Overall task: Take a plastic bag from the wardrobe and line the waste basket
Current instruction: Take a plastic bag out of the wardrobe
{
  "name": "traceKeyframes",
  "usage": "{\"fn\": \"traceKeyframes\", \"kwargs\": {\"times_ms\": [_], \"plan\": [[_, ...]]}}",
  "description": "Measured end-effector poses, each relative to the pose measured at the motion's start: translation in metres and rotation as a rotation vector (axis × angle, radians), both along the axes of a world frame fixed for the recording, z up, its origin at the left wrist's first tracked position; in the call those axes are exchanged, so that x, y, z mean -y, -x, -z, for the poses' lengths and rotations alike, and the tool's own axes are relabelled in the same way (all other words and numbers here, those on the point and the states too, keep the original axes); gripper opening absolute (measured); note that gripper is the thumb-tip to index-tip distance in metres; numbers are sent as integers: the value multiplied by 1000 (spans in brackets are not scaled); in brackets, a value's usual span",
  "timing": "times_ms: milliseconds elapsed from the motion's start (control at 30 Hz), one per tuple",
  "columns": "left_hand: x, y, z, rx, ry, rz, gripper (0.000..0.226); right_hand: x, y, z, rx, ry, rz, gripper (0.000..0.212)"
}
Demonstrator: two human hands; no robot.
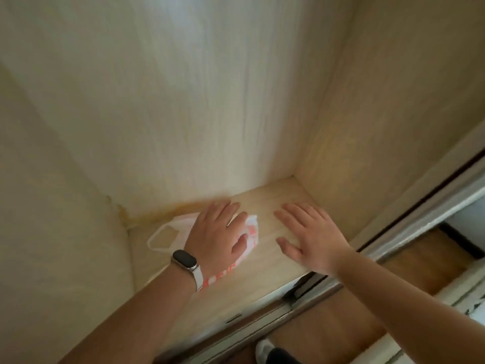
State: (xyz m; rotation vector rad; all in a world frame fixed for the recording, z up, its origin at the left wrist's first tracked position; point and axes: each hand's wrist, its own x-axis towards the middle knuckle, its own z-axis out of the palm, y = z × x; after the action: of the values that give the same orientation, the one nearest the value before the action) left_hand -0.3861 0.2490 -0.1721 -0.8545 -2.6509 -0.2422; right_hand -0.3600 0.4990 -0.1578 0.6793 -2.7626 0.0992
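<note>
A white plastic bag with red print lies flat on the pale wooden floor of the wardrobe, its loop handle pointing left toward the back corner. My left hand lies on top of the bag with fingers spread and fairly straight, covering most of it; a smart band sits on that wrist. My right hand hovers just to the right of the bag, fingers spread, over the bare wardrobe floor and holding nothing. No waste basket is in view.
Pale wardrobe walls rise at the back, left and right. A sliding-door track runs along the front edge, with wooden room floor beyond it. A shoe tip shows at the bottom.
</note>
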Motion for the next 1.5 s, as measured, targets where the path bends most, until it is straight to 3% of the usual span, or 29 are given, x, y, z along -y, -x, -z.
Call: {"fn": "traceKeyframes", "kwargs": {"times_ms": [367,700,1000,1233,1500], "plan": [[73,2,84,295,-4,-459,38,76,96,85,250,2,-306,53],[112,34,230,548,-56,-733,46,130,156,227,494,-46,-403,60],[148,75,360,605,-157,-767,48,157,160,356,577,-132,-418,77],[167,102,427,596,-57,-698,71,171,155,427,532,-146,-460,82],[164,86,441,462,-174,-686,41,184,167,461,415,-47,-344,71]]}}
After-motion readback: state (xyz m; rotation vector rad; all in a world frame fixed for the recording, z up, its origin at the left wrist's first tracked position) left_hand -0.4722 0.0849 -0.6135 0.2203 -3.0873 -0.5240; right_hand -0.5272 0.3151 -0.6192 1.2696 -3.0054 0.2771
